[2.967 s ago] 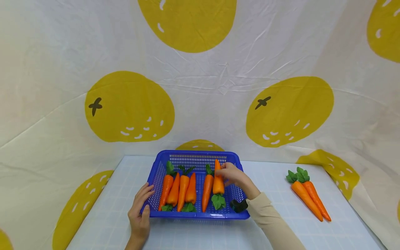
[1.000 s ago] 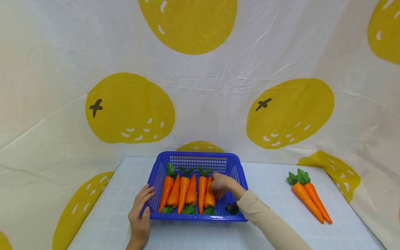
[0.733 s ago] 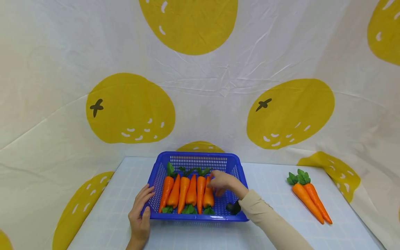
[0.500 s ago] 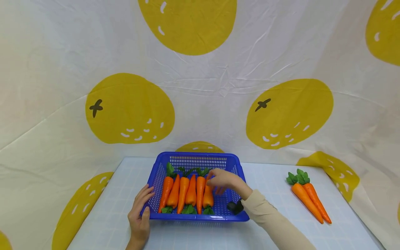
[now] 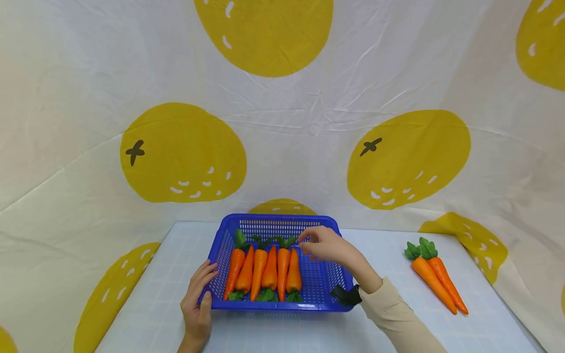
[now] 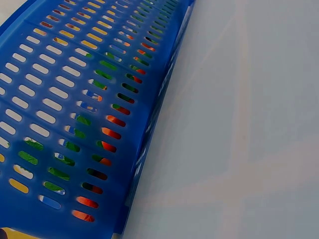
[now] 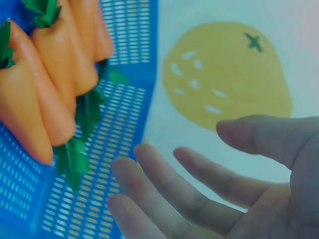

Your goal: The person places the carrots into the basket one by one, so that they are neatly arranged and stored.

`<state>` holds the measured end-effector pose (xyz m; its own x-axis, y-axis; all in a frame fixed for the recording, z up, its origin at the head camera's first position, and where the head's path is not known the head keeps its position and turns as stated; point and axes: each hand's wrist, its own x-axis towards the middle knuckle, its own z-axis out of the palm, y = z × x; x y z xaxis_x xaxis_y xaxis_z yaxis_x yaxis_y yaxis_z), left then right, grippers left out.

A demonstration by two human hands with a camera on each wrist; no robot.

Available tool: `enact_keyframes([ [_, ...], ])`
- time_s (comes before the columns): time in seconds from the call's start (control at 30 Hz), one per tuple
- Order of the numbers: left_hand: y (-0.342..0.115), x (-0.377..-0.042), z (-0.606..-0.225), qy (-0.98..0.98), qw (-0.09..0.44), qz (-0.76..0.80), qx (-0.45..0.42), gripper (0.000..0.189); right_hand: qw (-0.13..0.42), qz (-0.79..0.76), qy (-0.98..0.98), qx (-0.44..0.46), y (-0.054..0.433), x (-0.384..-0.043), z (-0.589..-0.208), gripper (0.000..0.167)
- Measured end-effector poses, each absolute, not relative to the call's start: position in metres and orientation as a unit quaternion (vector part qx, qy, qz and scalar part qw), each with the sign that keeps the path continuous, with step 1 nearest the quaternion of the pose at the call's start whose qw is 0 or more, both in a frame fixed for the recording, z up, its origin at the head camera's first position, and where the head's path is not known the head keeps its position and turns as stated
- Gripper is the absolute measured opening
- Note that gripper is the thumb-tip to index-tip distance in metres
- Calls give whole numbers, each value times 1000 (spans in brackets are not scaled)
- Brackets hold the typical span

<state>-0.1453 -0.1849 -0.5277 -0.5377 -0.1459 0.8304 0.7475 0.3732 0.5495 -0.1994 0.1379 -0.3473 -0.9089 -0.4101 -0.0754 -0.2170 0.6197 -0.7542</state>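
A blue plastic basket (image 5: pixel 278 305) with slotted walls stands on the table, holding several carrots (image 5: pixel 259 271) side by side in its left and middle part. Their leafy tops alternate between the back and the front. My left hand (image 5: pixel 197 299) grips the basket's front left corner, fingers over the left rim and thumb at the front. My right hand (image 5: pixel 328 245) hovers over the right part of the basket with nothing in it; the right wrist view shows its fingers (image 7: pixel 189 199) spread and loosely bent, apart from the carrots.
Two more carrots (image 5: pixel 434 279) lie together on the light blue checked table (image 5: pixel 375 255), right of the basket. Behind the table hangs a pale cloth (image 5: pixel 291 162) with yellow fruit prints. A black strap device (image 5: pixel 346 295) sits at the right wrist.
The rightmost carrot in the basket was set down beside its neighbour, leaves toward the front. My right hand let go of it and rose back and right. My left hand stayed put.
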Motion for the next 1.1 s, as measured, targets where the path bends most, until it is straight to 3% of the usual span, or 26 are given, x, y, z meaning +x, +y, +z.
enact_keyframes([
  [0.27, -184, -145, -529, -716, 428, -515, -194, 39, -31, -392, 908, -143, 169, -182, -347, 18],
  [0.53, -184, -145, -528, -717, 428, -514, -195, 38, -282, -323, 899, -84, 217, -169, -357, 11],
  [0.7, -185, -146, -527, -714, 431, -513, -204, 38, -407, -301, 854, -118, 257, -170, -372, 9],
  [0.83, -185, -146, -527, -712, 432, -514, -207, 37, -452, -294, 833, -124, 286, -169, -385, 15],
  [1.1, -185, -145, -528, -714, 428, -515, -203, 38, -463, -281, 840, -30, 334, -162, -409, 15],
])
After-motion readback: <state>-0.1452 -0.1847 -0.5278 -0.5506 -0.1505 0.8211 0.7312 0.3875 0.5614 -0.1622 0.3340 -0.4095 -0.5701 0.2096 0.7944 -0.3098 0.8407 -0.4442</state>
